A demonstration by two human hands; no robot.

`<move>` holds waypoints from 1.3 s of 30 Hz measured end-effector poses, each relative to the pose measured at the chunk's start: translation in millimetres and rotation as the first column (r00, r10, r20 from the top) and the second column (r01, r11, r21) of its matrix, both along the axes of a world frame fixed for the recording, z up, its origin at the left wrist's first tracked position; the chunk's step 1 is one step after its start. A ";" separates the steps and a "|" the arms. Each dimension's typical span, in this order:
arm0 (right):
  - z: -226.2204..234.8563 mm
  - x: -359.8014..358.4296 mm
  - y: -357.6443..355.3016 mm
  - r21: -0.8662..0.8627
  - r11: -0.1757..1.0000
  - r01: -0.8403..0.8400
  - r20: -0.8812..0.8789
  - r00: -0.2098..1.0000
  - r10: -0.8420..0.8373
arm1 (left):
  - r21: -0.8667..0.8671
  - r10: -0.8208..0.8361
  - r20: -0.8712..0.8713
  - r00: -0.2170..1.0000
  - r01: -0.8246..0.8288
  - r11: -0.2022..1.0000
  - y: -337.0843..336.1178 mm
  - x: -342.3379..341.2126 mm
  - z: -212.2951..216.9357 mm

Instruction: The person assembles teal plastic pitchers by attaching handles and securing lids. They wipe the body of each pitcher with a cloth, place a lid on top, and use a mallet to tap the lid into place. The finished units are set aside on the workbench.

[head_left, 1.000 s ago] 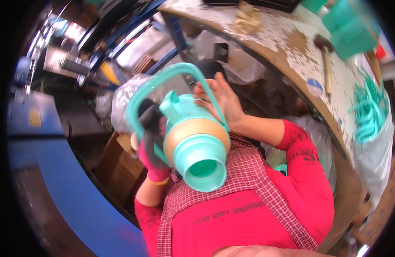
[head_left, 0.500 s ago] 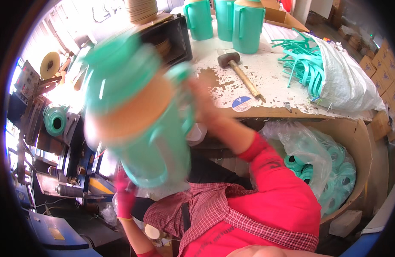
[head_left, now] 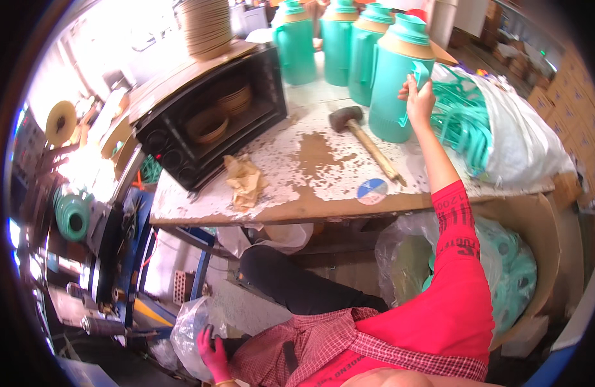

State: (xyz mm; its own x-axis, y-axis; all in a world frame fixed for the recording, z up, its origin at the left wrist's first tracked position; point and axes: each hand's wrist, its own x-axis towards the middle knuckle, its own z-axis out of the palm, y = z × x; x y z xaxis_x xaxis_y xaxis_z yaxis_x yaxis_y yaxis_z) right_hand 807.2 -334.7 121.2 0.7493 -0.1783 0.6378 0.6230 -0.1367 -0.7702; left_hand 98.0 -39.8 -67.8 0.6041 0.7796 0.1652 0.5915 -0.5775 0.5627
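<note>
My right hand [head_left: 421, 103] is closed round the handle of a green vacuum flask casing [head_left: 391, 103] with a tan shoulder band. The casing stands upright at the back right of the worktable. Several similar flask casings [head_left: 296, 48] stand in a row to its left. Low at the left, my left hand [head_left: 212, 353] wears a pink glove. Its fingers are spread beside a clear plastic bag [head_left: 193, 332], and I see nothing held in them. A mallet [head_left: 368, 142] with a dark head and wooden handle lies just left of the held casing.
A small black oven [head_left: 207, 119] with tan rings inside stands on the worktable [head_left: 284, 155]; a ring stack [head_left: 204, 29] is on top. Crumpled paper [head_left: 244, 182] and a round label [head_left: 372, 191] lie near its edge. A white sack [head_left: 520, 122] spills green strips. Below, a carton [head_left: 555, 238] holds bagged green parts.
The flask casing has gone from close in front of me, at the left, to the table's back right, carried by my right hand. My left hand has dropped lower.
</note>
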 end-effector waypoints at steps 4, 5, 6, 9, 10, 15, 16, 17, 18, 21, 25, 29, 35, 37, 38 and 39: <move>-17.6 70.2 49.6 0.008 0.997 0.079 0.127 0.989 -0.080 | 0.147 0.161 0.086 0.983 -0.172 0.974 6.8 -44.8 4.5; -17.7 86.9 63.2 -0.113 0.975 0.189 0.027 0.982 -0.187 | 0.131 0.224 0.078 0.971 -0.233 0.964 6.3 -57.7 0.8; -19.2 97.6 72.4 -0.317 0.903 0.290 0.061 0.956 -0.286 | 0.161 0.250 0.108 0.962 -0.265 0.951 5.0 -71.9 -4.5; -31.1 84.7 110.4 -0.543 0.748 0.382 0.116 0.916 -0.383 | -0.151 0.447 0.226 0.866 -0.422 0.894 -15.6 -120.5 -39.7; -38.6 61.7 124.6 -0.579 0.730 0.364 0.107 0.921 -0.375 | -0.260 0.495 0.277 0.823 -0.432 0.864 -25.2 -140.7 -55.8; -89.7 -151.9 190.8 -0.612 0.682 -0.400 0.206 0.753 0.625 | -0.354 0.781 0.053 0.623 -0.719 0.598 -101.7 -250.4 -146.2; -104.8 -201.5 203.5 -0.617 0.602 -0.506 0.181 0.654 0.735 | -0.264 0.805 -0.072 0.588 -0.790 0.554 -116.6 -268.2 -160.2; -116.2 -243.5 211.8 -0.628 0.514 -0.585 0.151 0.556 0.817 | -0.145 0.882 -0.186 0.433 -0.900 0.411 -137.9 -279.7 -175.4; -129.6 -283.8 222.4 -0.673 0.370 -0.641 0.101 0.416 0.904 | -0.239 0.915 -0.110 0.389 -0.904 0.355 -156.7 -287.9 -186.9; -162.2 -361.4 246.1 -0.758 0.214 -0.616 0.109 0.205 0.973 | -0.044 0.960 -0.268 0.084 -0.996 0.075 -224.3 -285.9 -209.1; -197.7 -403.0 256.3 -0.726 0.087 -0.682 -0.158 0.288 0.944 | 0.075 0.811 -0.582 -0.056 -0.997 -0.015 -305.2 -251.3 -208.6; -218.3 -401.0 264.8 -0.803 -0.085 -0.590 -0.219 0.159 0.963 | -0.131 0.603 -0.780 -0.168 -0.898 -0.420 -356.4 -229.2 -213.7; -224.3 -396.7 268.2 -0.886 -0.153 -0.437 -0.255 0.185 0.949 | -0.136 0.499 -0.863 -0.081 -0.914 -0.383 -384.6 -226.9 -256.8; -224.5 -399.2 268.0 -0.866 -0.169 -0.470 -0.293 0.203 0.934 | -0.128 0.489 -0.871 -0.042 -0.942 -0.310 -381.2 -226.1 -265.9; -225.2 -401.7 269.0 -0.876 -0.148 -0.459 -0.269 0.210 0.940 | -0.135 0.499 -0.867 -0.015 -0.955 -0.264 -376.3 -226.4 -267.5; -224.7 -404.0 269.7 -0.879 -0.154 -0.451 -0.270 0.207 0.940 | -0.089 0.487 -0.873 -0.011 -0.979 -0.182 -367.4 -228.7 -267.4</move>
